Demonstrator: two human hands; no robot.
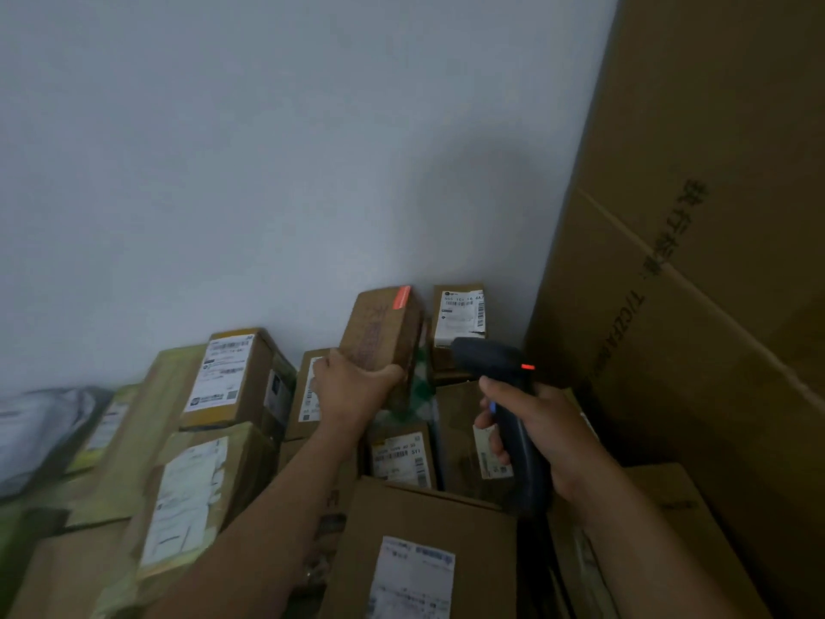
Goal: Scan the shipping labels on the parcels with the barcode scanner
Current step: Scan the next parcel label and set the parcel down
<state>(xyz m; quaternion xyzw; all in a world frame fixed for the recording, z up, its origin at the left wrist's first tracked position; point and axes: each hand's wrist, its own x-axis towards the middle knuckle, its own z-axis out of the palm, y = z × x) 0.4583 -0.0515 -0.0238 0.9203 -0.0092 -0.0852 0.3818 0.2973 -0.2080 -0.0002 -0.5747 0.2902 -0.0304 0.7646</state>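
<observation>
My left hand (352,386) grips a small brown parcel (381,332) with an orange tape strip at its top, lifted and tilted above the pile; no label shows on the face toward me. My right hand (542,433) holds the dark barcode scanner (504,386) by its handle, a red light glowing on the head. The scanner's nose points at a small box with a white shipping label (460,321) standing against the wall. Several labelled parcels lie below my arms.
A pale wall rises behind the pile. Tall cardboard cartons (696,261) stand at the right. A box with a white label (419,560) lies close in front, another labelled box (227,377) at the left, and a grey plastic mailer (40,431) at the far left.
</observation>
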